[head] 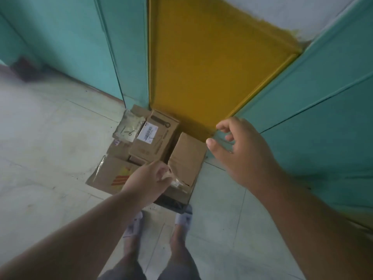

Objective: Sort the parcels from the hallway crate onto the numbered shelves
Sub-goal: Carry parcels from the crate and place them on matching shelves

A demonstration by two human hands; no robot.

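An open cardboard crate [105,174] sits on the floor against the wall, with several parcels inside. A brown box with a white barcode label [154,136] lies on top in the middle. To its left is a flat parcel marked "1-6" [128,128]. A plain brown box [187,156] stands at the right of the crate. My left hand [150,178] reaches down over the crate; its fingers curl at the lower corner of that plain box, near crumpled tape. My right hand [238,146] hovers above and to the right, fingers loosely spread, holding nothing.
The crate stands at the foot of a yellow door [201,67] set between teal walls [80,47]. Pale floor tiles [50,158] spread to the left and front. My feet in white sandals [135,225] stand just behind the crate.
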